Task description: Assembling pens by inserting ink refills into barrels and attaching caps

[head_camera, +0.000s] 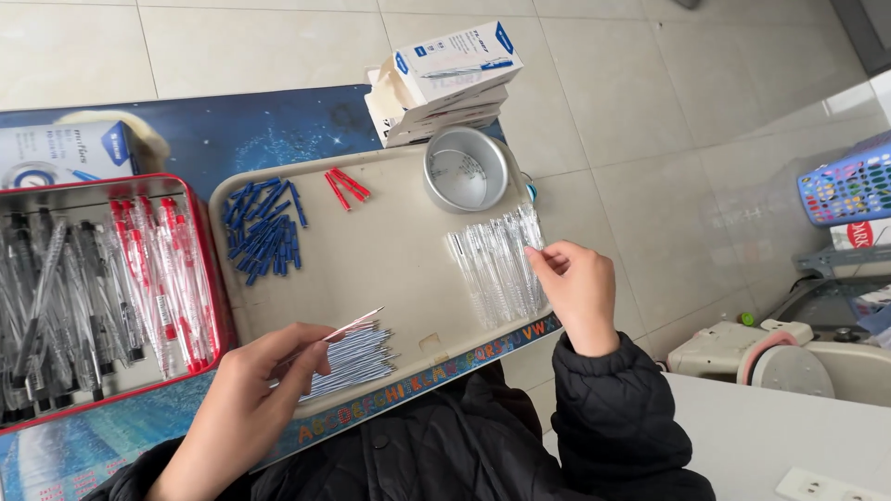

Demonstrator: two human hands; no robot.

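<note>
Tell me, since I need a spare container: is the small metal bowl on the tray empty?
Empty, it seems: the metal bowl stands upright on the tray, its bare inside showing.

Beige tray (pixel 390 250) rimmed with multicoloured letters, blue caps (pixel 263 232) and red caps (pixel 346 185) beyond the left fingers (pixel 311 345), silver refills (pixel 355 357) beside them, clear barrels (pixel 497 264) at the right fingertips (pixel 536 258), red tin (pixel 215 278), black sleeves (pixel 613 399).

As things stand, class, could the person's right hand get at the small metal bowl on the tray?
Probably yes. The right hand rests on the clear tubes, and the metal bowl sits just beyond them with nothing standing between.
</note>
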